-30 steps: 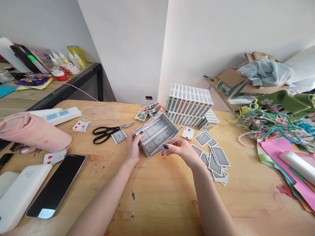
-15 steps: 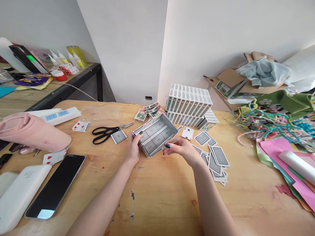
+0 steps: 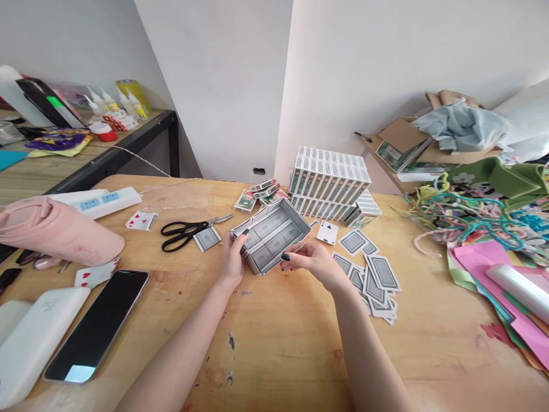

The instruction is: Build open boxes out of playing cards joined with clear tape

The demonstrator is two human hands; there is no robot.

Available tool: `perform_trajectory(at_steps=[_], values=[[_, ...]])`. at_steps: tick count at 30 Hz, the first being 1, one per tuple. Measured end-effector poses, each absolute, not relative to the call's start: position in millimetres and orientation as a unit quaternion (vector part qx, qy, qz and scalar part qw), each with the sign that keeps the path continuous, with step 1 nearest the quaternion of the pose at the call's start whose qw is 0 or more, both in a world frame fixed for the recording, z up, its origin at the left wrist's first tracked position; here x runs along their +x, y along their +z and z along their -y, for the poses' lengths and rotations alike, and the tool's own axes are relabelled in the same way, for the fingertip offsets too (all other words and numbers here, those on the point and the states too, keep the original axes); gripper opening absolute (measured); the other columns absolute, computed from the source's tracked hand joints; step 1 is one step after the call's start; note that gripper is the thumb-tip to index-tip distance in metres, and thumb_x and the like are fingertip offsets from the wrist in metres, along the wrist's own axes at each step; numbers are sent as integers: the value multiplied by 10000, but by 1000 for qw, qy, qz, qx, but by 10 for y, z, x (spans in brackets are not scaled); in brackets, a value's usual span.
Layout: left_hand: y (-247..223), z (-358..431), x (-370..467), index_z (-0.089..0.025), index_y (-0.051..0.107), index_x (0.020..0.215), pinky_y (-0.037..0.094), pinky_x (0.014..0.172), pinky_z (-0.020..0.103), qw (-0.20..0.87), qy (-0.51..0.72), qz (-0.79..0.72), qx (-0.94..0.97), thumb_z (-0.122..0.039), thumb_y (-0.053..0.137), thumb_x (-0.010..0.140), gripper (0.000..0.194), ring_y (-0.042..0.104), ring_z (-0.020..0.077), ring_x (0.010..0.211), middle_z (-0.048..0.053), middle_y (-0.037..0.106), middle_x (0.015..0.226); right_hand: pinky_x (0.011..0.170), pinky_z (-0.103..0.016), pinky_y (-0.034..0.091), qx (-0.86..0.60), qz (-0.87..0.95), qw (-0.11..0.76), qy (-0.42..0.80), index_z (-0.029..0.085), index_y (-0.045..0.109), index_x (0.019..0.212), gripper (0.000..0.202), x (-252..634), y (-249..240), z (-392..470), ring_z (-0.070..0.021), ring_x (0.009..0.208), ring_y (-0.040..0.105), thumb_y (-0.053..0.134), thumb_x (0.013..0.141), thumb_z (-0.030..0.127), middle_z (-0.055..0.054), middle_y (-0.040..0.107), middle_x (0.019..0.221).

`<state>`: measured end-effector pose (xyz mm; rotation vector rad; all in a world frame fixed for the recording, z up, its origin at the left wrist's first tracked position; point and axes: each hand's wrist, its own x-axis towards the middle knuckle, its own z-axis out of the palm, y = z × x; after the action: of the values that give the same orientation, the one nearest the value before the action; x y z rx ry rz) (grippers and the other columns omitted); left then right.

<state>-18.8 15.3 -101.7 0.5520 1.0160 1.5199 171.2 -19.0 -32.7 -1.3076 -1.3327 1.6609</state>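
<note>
Over the wooden surface (image 3: 274, 343), an open card-patterned box (image 3: 268, 237) is tilted. The left hand (image 3: 232, 260) clasps its left end; the right hand (image 3: 319, 263), fingers bent narrow, works at its near edge, grip unclear. That edgework seemingly calls for steady support.

Soft, fairly bright light falls evenly over the light-brown wooden bench (image 3: 274, 343), with only faint shadows and a pale, bluish glare patch at seven o'clock on the black glass-fronted phone (image 3: 98, 326). Focus is reasonable around the centre, while objects towards nine and three o'clock look stretched by wide-angle distortion.
</note>
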Motion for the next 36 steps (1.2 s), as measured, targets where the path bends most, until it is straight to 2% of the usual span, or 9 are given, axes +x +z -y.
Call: perform_trajectory(at_steps=[17,23,26,31,36], values=[[-1009,-151,-183,-232,581,875,460,727,273,580,650,-432,235,-304,712,668,255,608,166,848,-25,658,886,722,-330,537,-490,480,345,640,127,682,797,400,1707,-255,224,-188,698,684,754,652,492,-75,719,725],[-1013,-154,-188,-224,575,866,465,735,275,579,648,-434,237,-304,711,658,261,609,167,848,-18,657,886,742,-340,524,-512,494,347,611,134,653,892,439,1710,-259,237,-218,754,694,761,645,480,-73,723,735],[-1008,-156,-188,-224,573,870,467,742,282,579,648,-435,236,-310,712,651,273,611,172,855,-15,659,896,659,-305,505,-515,528,339,584,144,643,977,466,1712,-275,252,-212,738,683,756,656,461,-48,706,713],[-988,-149,-177,-230,573,874,466,729,283,583,646,-436,231,-309,711,655,271,607,169,845,-20,657,895,530,-255,442,-472,566,328,591,151,624,1103,528,1767,-321,275,-148,583,604,756,670,423,30,589,588],[-979,-144,-174,-231,582,883,462,721,287,584,641,-442,228,-324,718,645,290,609,179,853,-14,659,905,622,-297,500,-483,561,314,594,167,661,1056,545,1822,-303,278,-197,711,653,779,618,470,-19,674,699]])
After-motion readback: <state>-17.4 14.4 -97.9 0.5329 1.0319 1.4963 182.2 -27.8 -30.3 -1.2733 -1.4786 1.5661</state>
